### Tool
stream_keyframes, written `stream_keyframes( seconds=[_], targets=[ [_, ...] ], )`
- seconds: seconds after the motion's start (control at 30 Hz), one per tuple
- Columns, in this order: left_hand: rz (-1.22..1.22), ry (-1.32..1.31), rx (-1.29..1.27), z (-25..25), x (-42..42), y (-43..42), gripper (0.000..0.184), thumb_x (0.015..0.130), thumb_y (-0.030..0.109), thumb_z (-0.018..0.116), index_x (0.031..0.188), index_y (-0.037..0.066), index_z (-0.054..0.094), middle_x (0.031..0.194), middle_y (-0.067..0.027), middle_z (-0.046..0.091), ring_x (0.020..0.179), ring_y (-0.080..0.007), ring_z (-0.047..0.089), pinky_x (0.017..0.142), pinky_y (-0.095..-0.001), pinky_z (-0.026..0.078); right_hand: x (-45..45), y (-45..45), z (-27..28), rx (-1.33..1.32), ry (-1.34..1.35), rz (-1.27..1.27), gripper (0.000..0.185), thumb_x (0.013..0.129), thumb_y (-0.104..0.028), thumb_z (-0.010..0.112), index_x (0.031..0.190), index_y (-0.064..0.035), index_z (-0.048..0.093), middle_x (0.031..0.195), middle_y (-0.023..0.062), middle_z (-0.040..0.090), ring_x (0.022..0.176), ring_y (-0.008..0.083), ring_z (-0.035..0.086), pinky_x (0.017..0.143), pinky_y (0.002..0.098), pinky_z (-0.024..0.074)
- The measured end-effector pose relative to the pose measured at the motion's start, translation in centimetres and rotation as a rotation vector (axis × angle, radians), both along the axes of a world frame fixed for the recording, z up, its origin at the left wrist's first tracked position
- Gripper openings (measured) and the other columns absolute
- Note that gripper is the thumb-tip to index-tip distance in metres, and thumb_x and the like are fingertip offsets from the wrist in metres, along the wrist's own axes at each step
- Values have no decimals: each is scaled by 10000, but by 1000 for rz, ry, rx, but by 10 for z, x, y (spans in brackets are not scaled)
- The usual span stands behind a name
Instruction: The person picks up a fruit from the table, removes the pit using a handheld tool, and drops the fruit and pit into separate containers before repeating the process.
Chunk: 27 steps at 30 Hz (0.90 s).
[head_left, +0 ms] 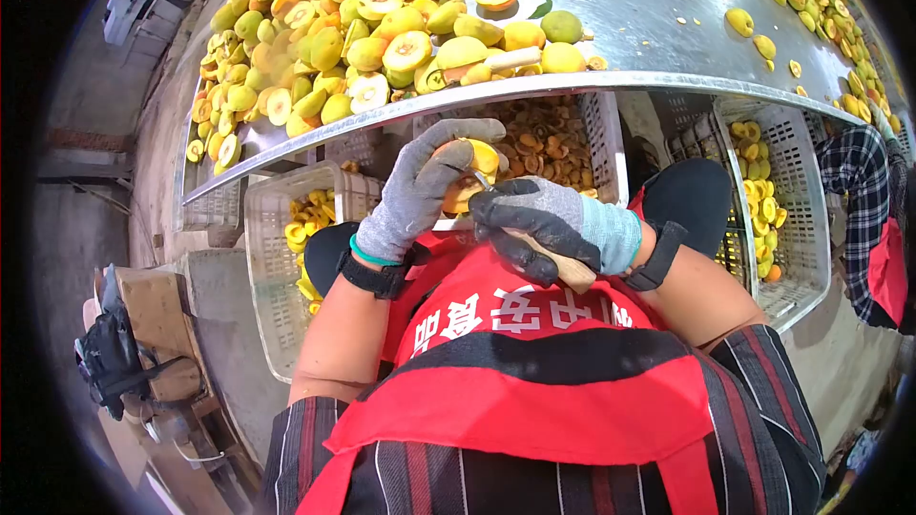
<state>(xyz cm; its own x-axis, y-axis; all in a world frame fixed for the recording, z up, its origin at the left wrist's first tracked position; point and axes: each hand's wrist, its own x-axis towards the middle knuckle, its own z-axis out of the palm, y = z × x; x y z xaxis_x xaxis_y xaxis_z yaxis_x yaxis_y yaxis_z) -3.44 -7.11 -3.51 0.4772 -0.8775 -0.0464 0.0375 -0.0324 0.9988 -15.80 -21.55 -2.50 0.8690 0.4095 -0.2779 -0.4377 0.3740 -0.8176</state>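
My left hand (412, 189), in a grey-coated glove, is closed around a yellow peach half (485, 160) held above my lap. Close beside it, my gloved right hand (549, 219) grips a tool with a pale wooden handle (565, 269). The tool's thin metal end (480, 178) meets the peach, though its full shape is hidden by fingers and fruit. Just beyond both hands runs the rim of a metal table (420, 111), piled with cut yellow peaches (367, 24). Another wooden-handled tool (512, 59) lies among them at the table's edge.
Below the table, a crate (603, 148) contains brown peach pits (546, 133). White crates at left (272, 319) and right (801, 200) hold yellow peach pieces. Another person's plaid sleeve (859, 200) shows at far right. Cardboard (153, 315) and a black bag (110, 353) are at left.
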Motion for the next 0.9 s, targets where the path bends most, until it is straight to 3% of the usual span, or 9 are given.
stream_keyframes(
  seconds=[0.2,0.5,0.53,0.57,0.63,0.67,0.77,0.83,0.9],
  targets=[
    [92,34,-64,-3,-4,-3,492,923,380,410,1198,-23,471,984,-141,618,906,-185,593,804,-309,498,3,4,6,17,11,-15,266,950,-245,412,855,-31,538,525,-5,447,404,74,433,366,208,324],
    [424,115,-349,-18,-27,-29,355,951,285,405,1141,-1,495,941,-132,631,817,-160,593,749,-264,481,1,8,-13,777,277,-66,298,936,-344,431,866,-75,538,545,-5,411,369,92,371,324,211,296],
    [442,-736,-139,-33,-15,-23,344,942,282,410,1142,9,472,947,-131,625,786,-172,595,741,-260,481,-1,9,-10,775,278,-62,298,936,-344,431,866,-75,538,545,-5,411,369,92,371,324,211,296],
    [448,-738,-139,-40,-13,-22,344,942,282,410,1142,9,472,947,-131,625,786,-172,595,741,-260,481,-4,11,-6,705,214,-132,290,938,-336,429,874,-74,534,554,2,417,372,92,374,327,212,298],
    [675,-504,-76,-44,-8,-19,366,933,309,411,1149,16,451,943,-134,620,792,-186,592,726,-274,488,-4,11,-8,633,143,-186,283,940,-329,426,881,-72,531,562,9,422,376,92,376,329,213,299],
    [610,438,-322,-20,-12,-11,401,931,337,395,1182,26,428,967,-133,608,819,-198,585,722,-289,492,-2,9,-19,592,122,-279,279,940,-324,426,887,-69,527,570,17,429,377,93,380,331,216,304],
    [714,-124,-170,-16,13,37,360,954,290,351,1178,34,467,954,-104,619,760,-177,603,589,-257,513,-2,-4,-33,528,193,-407,296,928,-348,451,887,-65,525,571,14,458,379,94,388,349,226,329],
    [804,-1282,167,-10,51,95,344,934,259,413,1156,16,515,975,-121,620,862,-202,599,661,-298,517,4,-10,-38,604,330,-473,315,918,-384,456,877,-82,535,515,-20,404,349,84,346,348,218,294],
    [969,-606,242,12,69,139,333,898,223,496,1139,-1,543,1007,-123,616,953,-213,578,776,-329,489,7,-15,-48,534,393,-493,324,902,-403,478,872,-87,542,506,-29,409,339,80,351,330,220,293]
  ],
)
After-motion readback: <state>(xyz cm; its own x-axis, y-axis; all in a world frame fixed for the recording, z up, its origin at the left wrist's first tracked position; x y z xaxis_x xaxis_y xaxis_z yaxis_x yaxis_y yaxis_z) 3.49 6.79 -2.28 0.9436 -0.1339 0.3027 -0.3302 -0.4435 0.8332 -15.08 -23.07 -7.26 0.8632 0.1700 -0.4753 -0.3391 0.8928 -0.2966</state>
